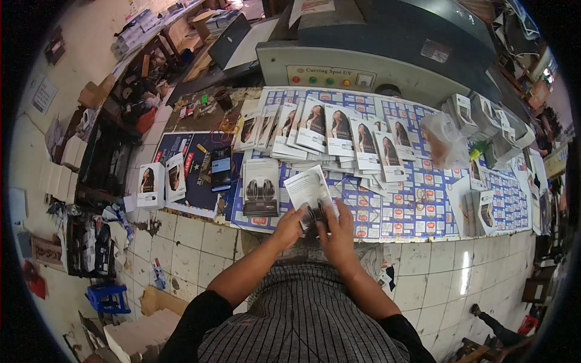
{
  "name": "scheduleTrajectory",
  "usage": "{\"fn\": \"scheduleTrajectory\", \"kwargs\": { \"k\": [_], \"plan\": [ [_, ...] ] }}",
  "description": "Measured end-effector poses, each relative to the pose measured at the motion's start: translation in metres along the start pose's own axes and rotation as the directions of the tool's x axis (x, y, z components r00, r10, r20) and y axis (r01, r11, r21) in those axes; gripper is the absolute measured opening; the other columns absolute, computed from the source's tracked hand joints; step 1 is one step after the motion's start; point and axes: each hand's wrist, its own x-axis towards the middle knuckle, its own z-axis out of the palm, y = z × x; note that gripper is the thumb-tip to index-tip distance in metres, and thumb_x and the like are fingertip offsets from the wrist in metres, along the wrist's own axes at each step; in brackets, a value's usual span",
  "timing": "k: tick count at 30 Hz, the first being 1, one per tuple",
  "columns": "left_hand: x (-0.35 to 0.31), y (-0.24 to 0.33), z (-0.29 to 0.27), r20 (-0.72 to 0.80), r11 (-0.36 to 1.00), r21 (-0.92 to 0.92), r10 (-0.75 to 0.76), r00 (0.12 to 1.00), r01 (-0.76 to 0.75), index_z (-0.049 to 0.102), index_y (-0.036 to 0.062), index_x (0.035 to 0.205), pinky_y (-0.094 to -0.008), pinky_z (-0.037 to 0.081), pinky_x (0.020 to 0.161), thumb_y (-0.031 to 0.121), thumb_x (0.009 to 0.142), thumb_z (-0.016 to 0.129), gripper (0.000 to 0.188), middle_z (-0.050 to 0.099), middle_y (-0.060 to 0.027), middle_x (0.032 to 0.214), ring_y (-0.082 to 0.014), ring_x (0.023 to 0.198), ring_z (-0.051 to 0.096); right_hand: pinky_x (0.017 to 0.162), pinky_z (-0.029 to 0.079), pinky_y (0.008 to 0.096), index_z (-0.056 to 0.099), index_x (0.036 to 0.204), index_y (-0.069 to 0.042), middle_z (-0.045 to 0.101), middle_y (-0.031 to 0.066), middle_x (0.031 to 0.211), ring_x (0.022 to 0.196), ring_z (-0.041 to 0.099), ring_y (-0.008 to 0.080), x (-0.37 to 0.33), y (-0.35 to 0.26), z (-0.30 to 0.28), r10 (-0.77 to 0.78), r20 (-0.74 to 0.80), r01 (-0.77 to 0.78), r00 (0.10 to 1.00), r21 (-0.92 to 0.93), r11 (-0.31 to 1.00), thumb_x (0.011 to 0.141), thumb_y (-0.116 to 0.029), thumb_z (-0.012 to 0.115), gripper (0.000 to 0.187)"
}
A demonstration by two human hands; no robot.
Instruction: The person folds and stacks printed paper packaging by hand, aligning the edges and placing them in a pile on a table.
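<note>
A white printed leaflet (pixel 307 185) with a dark picture at its lower end is held over the table's near edge. My left hand (pixel 290 227) grips its lower left corner, and my right hand (pixel 337 235) has its fingers on the lower right part. Whether it is one sheet or several together, I cannot tell. Just left of it lies a neat stack of leaflets (pixel 261 192) with a dark picture on top. Beyond my hands spreads an overlapping pile of white leaflets (pixel 330 128) that show a long-haired figure.
Blue printed sheets (pixel 417 212) cover the table. To the left are a phone (pixel 221 168) and two small leaflet stacks (pixel 150 186). A clear plastic bag (pixel 445 142) and bundled stacks (pixel 484 118) stand at right. A grey machine (pixel 399 72) with coloured buttons lines the back.
</note>
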Motion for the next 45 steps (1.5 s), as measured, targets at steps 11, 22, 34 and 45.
{"fn": "scheduleTrajectory", "kwargs": {
  "k": [11,22,34,45],
  "plan": [
    [-0.020,0.034,0.016,0.351,0.875,-0.482,0.148,0.924,0.042,0.039,0.0071,0.148,-0.0488,0.040,0.112,0.065,0.096,0.042,0.078,0.049,-0.0177,0.146,-0.0329,0.130,0.053,0.076,0.051,0.0258,0.067,0.108,0.000,0.067,0.0039,0.099,0.086,0.064,0.0108,0.009,-0.014,-0.026,0.397,0.250,-0.461,0.883,0.621,0.634,0.089,-0.002,0.071,0.020],
    [-0.020,0.012,0.030,0.486,0.786,-0.576,0.106,0.868,0.226,0.045,0.0026,0.142,-0.0459,0.039,0.113,0.047,0.102,0.039,0.060,0.053,-0.0159,0.140,-0.0299,0.129,0.052,0.071,0.052,0.0256,0.067,0.111,-0.001,0.071,0.0060,0.088,0.078,0.064,0.0113,0.011,-0.008,-0.018,0.460,0.231,-0.506,0.857,0.543,0.670,0.087,-0.005,0.074,0.026],
    [-0.023,0.009,0.033,0.305,0.894,-0.436,0.036,0.952,0.106,0.044,0.0040,0.142,-0.0412,0.046,0.107,0.039,0.102,0.047,0.053,0.057,-0.0132,0.134,-0.0259,0.120,0.059,0.065,0.044,0.0247,0.057,0.105,-0.004,0.062,0.0013,0.082,0.070,0.056,0.0103,0.006,0.017,-0.014,0.285,0.436,-0.521,0.854,0.712,0.471,0.095,-0.007,0.064,0.013],
    [0.001,0.003,-0.017,-0.174,0.930,0.347,0.187,0.967,-0.118,0.060,0.0052,0.122,-0.0373,0.051,0.090,0.007,0.091,0.068,0.031,0.066,-0.0079,0.115,-0.0205,0.103,0.064,0.066,0.047,0.0306,0.050,0.129,-0.001,0.068,0.0105,0.085,0.073,0.059,0.0136,-0.009,0.092,0.006,0.513,0.427,-0.662,0.745,0.379,0.646,0.093,-0.007,0.060,0.038]
  ]
}}
